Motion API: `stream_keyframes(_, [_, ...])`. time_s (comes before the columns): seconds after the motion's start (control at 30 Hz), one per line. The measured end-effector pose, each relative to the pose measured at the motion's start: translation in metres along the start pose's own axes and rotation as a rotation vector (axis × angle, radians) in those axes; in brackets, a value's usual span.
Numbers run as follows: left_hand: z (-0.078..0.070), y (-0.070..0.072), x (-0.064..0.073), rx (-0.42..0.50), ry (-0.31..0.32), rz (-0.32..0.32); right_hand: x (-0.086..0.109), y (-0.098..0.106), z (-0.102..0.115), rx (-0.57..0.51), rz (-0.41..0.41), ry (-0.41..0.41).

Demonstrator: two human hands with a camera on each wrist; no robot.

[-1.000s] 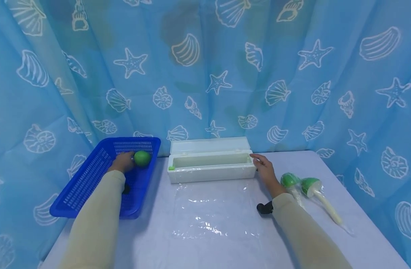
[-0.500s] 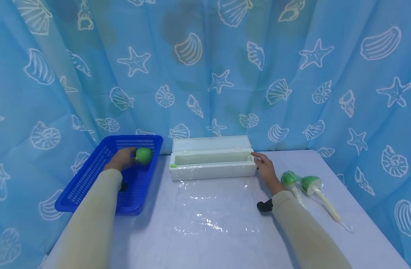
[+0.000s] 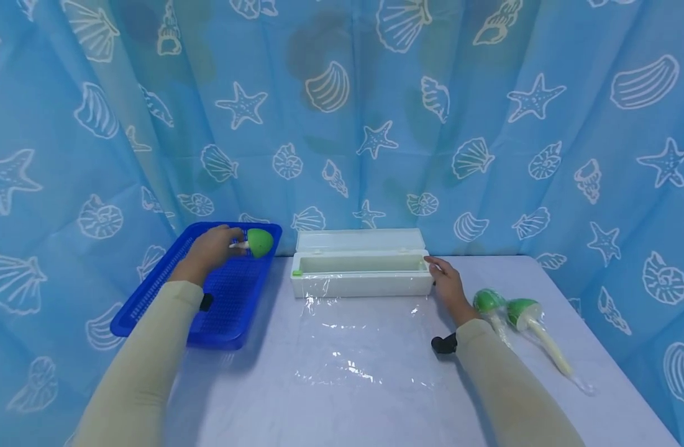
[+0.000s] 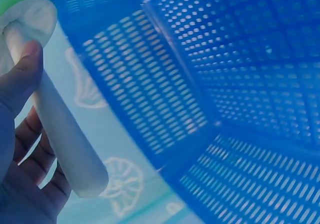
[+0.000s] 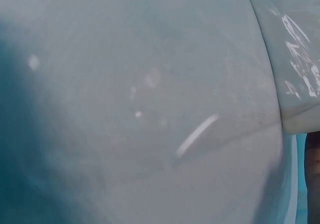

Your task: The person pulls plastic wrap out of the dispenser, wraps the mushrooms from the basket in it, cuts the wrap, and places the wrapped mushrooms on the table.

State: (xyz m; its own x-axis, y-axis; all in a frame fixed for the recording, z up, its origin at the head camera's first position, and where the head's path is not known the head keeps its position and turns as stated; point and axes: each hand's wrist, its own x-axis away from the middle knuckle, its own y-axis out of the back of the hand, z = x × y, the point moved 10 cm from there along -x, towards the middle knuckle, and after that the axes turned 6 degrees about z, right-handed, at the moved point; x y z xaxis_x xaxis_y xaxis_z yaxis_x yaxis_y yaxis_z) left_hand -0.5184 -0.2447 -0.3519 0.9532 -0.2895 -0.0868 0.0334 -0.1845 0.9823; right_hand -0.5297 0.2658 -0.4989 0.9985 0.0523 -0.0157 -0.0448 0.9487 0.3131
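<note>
My left hand (image 3: 207,249), raised above the blue basket, holds a mushroom with a green cap (image 3: 260,243) and a pale stem. In the left wrist view, thumb and fingers grip the stem (image 4: 70,139), and its rounded end sticks out past them. The blue basket (image 3: 227,313) has slotted walls. My right hand (image 3: 449,290) rests against the right end of a long white cling film box (image 3: 364,287) whose lid stands raised. From the box a sheet of clear film (image 3: 342,357) stretches over the tabletop towards me.
Two more green-capped mushrooms, a nearer one (image 3: 489,301) and another (image 3: 523,310), lie wrapped in clear film on the right. A blue seashell curtain (image 3: 342,155) hangs behind the white-covered table (image 3: 258,397). Black camera mounts sit at both wrists.
My left hand has lifted the mushroom up from inside the basket, and the cap has tilted to point right. The right hand stays at the box end. The head view has shifted slightly.
</note>
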Motion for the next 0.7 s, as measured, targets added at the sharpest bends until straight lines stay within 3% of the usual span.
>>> stream_keyframes(0.3, [-0.038, 0.019, 0.014, -0.039, -0.084, -0.092, 0.003, 0.0, -0.001, 0.006, 0.009, -0.018])
stream_keyframes(0.47, [-0.082, 0.025, 0.021, -0.1, -0.162, -0.168, 0.003, -0.001, 0.001, 0.039, 0.011, -0.006])
stream_keyframes(0.7, [-0.147, 0.032, 0.032, -0.163, -0.346, -0.285, -0.001, -0.003, 0.003, 0.046, 0.023, 0.002])
